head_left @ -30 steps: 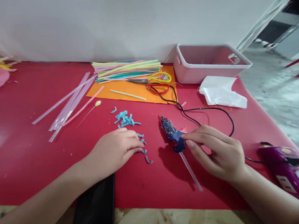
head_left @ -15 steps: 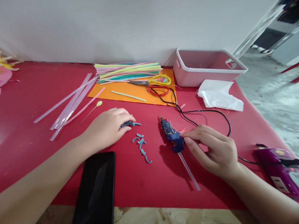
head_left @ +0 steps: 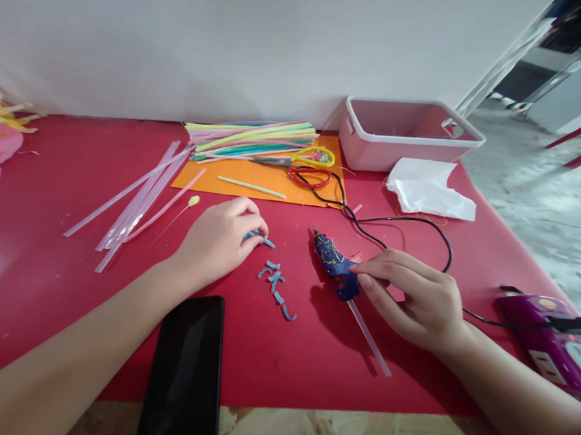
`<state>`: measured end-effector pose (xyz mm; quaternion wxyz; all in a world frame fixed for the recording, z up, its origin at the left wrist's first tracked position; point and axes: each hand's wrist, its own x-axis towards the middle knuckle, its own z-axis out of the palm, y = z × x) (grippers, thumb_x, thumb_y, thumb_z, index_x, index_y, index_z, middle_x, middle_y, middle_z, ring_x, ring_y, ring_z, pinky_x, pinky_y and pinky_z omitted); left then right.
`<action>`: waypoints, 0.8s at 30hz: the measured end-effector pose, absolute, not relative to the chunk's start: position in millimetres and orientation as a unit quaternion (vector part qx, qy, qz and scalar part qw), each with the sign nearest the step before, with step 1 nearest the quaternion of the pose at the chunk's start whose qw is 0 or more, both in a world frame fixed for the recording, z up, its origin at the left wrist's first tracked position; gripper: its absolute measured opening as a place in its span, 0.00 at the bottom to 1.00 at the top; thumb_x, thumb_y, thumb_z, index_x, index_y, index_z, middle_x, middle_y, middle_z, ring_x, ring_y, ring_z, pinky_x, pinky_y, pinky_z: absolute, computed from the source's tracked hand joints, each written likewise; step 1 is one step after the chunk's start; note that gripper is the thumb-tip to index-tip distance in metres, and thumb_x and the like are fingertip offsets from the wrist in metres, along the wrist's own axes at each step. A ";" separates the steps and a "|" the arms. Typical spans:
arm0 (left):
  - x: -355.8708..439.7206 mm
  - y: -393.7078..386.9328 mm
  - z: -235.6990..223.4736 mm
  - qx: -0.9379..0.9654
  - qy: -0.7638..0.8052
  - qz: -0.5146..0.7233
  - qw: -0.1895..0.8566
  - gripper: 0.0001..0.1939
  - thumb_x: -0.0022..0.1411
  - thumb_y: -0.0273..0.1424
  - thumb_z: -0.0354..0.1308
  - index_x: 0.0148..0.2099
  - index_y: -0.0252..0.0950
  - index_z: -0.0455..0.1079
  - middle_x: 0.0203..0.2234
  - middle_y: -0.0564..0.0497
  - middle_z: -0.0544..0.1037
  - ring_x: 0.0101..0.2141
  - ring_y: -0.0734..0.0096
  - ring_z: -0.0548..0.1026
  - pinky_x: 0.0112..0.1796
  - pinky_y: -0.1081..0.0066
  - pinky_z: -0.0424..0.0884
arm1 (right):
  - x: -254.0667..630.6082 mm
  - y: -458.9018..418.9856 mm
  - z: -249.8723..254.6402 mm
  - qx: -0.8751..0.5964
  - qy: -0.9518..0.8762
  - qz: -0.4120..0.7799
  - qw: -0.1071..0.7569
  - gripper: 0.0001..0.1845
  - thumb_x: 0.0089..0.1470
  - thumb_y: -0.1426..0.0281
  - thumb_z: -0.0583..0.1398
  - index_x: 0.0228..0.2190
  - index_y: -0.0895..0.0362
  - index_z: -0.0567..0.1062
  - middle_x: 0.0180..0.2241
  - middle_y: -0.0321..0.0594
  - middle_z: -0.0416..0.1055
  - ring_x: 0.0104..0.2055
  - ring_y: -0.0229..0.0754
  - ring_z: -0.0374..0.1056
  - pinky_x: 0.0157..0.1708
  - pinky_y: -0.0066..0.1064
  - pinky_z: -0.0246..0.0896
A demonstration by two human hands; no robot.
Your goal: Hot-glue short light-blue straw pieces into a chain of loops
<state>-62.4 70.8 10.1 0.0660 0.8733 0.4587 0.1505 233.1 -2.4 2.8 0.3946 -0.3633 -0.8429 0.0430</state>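
Observation:
My left hand (head_left: 225, 238) rests on the red table with its fingers curled over blue pipe cleaner pieces (head_left: 268, 242), partly hidden beneath them. Just to its right, several short blue pipe cleaner bits (head_left: 276, 285) lie scattered in a loose line. A dark blue hot glue gun (head_left: 335, 265) has its nozzle pointing away from me, and a clear glue stick (head_left: 369, 338) sticks out of its back. The thumb and fingertips of my right hand (head_left: 415, 302) pinch the gun at its right side.
Pastel pipe cleaners (head_left: 250, 141) and scissors (head_left: 274, 161) lie on orange card (head_left: 205, 180). Glue sticks (head_left: 143, 197) and a yellow-tipped stem (head_left: 192, 201) are left. A pink bin (head_left: 406, 149), white paper (head_left: 428, 189), black cord (head_left: 417, 219), purple power box (head_left: 542, 334) and black phone (head_left: 185, 368) surround the hands.
My left hand has shifted slightly up and right, its fingers closing more tightly over the blue pieces. My right hand stays at the glue gun. The view has tilted a little.

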 end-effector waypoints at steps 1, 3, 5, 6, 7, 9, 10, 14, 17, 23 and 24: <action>-61.4 69.1 11.9 0.870 0.457 0.170 0.071 0.07 0.66 0.30 0.58 0.40 0.37 0.77 0.42 0.46 0.77 0.40 0.63 0.76 0.43 0.63 0.70 | 233.2 -2.5 2.6 -0.361 -0.843 0.044 0.396 0.10 0.56 0.79 0.61 0.39 0.55 0.77 0.31 0.39 0.78 0.31 0.39 0.76 0.32 0.29 0.74; -55.3 61.8 15.7 0.860 0.450 0.224 0.089 0.06 0.67 0.29 0.57 0.41 0.35 0.76 0.41 0.47 0.78 0.41 0.64 0.77 0.44 0.65 0.71 | 232.7 -3.2 2.1 -0.359 -0.843 0.049 0.397 0.11 0.56 0.80 0.62 0.40 0.56 0.77 0.31 0.40 0.78 0.32 0.38 0.75 0.33 0.29 0.74; -43.2 48.8 17.8 0.840 0.437 0.296 0.120 0.05 0.67 0.28 0.58 0.39 0.35 0.75 0.36 0.49 0.79 0.37 0.69 0.77 0.40 0.70 0.71 | 230.6 -4.7 1.8 -0.361 -0.841 0.058 0.400 0.12 0.55 0.80 0.61 0.41 0.56 0.77 0.32 0.40 0.78 0.32 0.38 0.75 0.32 0.29 0.73; -35.4 40.8 17.7 0.826 0.436 0.323 0.149 0.03 0.66 0.28 0.59 0.39 0.36 0.74 0.34 0.51 0.79 0.33 0.72 0.76 0.36 0.72 0.71 | 228.8 -5.8 1.7 -0.364 -0.837 0.064 0.404 0.13 0.55 0.80 0.61 0.42 0.56 0.76 0.32 0.40 0.78 0.31 0.38 0.75 0.31 0.29 0.73; -27.2 32.2 16.6 0.817 0.426 0.342 0.184 0.02 0.66 0.28 0.60 0.39 0.36 0.74 0.31 0.53 0.79 0.29 0.75 0.74 0.33 0.75 0.70 | 226.7 -6.9 1.7 -0.369 -0.832 0.071 0.407 0.14 0.55 0.80 0.61 0.43 0.55 0.76 0.32 0.40 0.78 0.31 0.38 0.75 0.31 0.29 0.72; -11.6 16.1 11.9 0.808 0.400 0.357 0.245 0.01 0.66 0.28 0.61 0.41 0.37 0.74 0.30 0.54 0.78 0.27 0.77 0.73 0.30 0.77 0.68 | 222.0 -9.0 1.3 -0.381 -0.822 0.085 0.415 0.15 0.56 0.78 0.62 0.44 0.55 0.76 0.32 0.39 0.78 0.31 0.39 0.75 0.31 0.30 0.72; -5.4 9.7 8.9 0.803 0.394 0.361 0.265 0.03 0.66 0.28 0.61 0.42 0.37 0.73 0.30 0.54 0.78 0.27 0.77 0.73 0.29 0.77 0.68 | 219.7 -9.8 0.9 -0.383 -0.819 0.091 0.417 0.14 0.56 0.77 0.63 0.45 0.55 0.76 0.33 0.40 0.78 0.32 0.39 0.75 0.31 0.31 0.72; 4.1 -1.9 -1.7 0.819 0.364 0.364 0.255 0.04 0.65 0.26 0.61 0.41 0.37 0.69 0.30 0.54 0.78 0.29 0.75 0.74 0.30 0.76 0.68 | 214.1 -9.6 -1.6 -0.357 -0.830 0.094 0.418 0.10 0.55 0.75 0.64 0.41 0.56 0.76 0.34 0.41 0.78 0.35 0.40 0.74 0.35 0.34 0.72; 1.0 -1.3 -4.6 0.844 0.341 0.363 0.200 0.04 0.65 0.25 0.60 0.40 0.37 0.68 0.29 0.54 0.77 0.28 0.73 0.71 0.30 0.73 0.66 | 212.2 -7.8 -2.5 -0.344 -0.840 0.095 0.409 0.09 0.54 0.77 0.64 0.39 0.56 0.77 0.34 0.41 0.78 0.36 0.41 0.74 0.37 0.35 0.72; -0.5 0.0 -7.1 0.844 0.348 0.358 0.195 0.03 0.67 0.28 0.60 0.42 0.37 0.69 0.30 0.53 0.79 0.30 0.71 0.72 0.33 0.71 0.67 | 208.3 -7.0 -2.6 -0.365 -0.832 0.092 0.409 0.06 0.56 0.77 0.62 0.36 0.55 0.76 0.31 0.40 0.76 0.34 0.41 0.73 0.37 0.36 0.71; 0.0 0.1 -7.7 0.842 0.348 0.359 0.203 0.03 0.67 0.29 0.59 0.42 0.36 0.69 0.31 0.53 0.80 0.30 0.71 0.73 0.34 0.71 0.67 | 208.2 -7.0 -2.8 -0.372 -0.828 0.089 0.410 0.06 0.56 0.77 0.62 0.35 0.55 0.76 0.31 0.40 0.76 0.34 0.41 0.73 0.37 0.36 0.71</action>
